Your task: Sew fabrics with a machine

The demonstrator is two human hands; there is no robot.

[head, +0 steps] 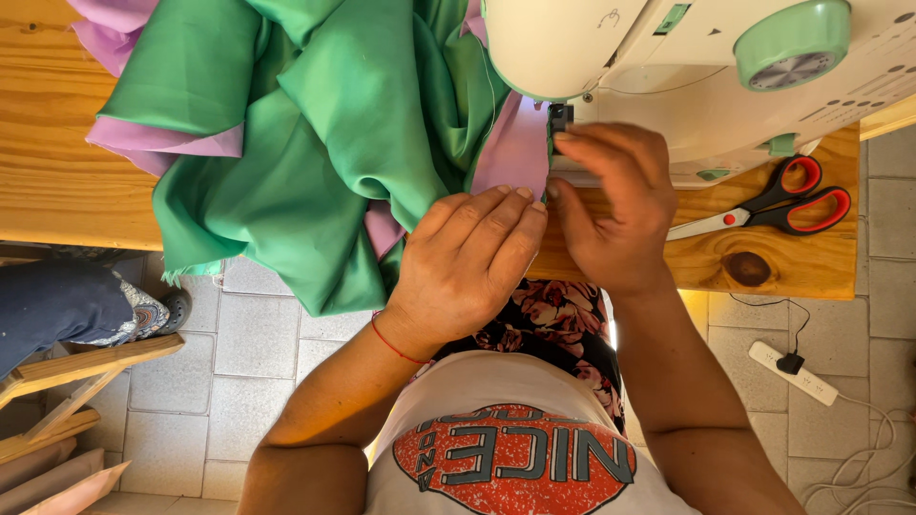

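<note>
A big heap of green fabric (315, 124) with a pink lining (515, 153) lies on a wooden table (57, 181) and hangs over its near edge. My left hand (468, 262) lies flat on the cloth at the table edge, fingers together pointing toward the needle area. My right hand (615, 205) rests next to it under the head of a cream sewing machine (687, 86), fingertips at the dark presser foot (559, 116), pressing the pink cloth edge. Neither hand grips anything that I can see.
Red-handled scissors (778, 205) lie on the table right of my right hand. A mint green handwheel (792, 43) sits on the machine. A white power strip (792, 372) with cables lies on the tiled floor at right. Wooden furniture (67, 381) and another person's leg (57, 305) are at left.
</note>
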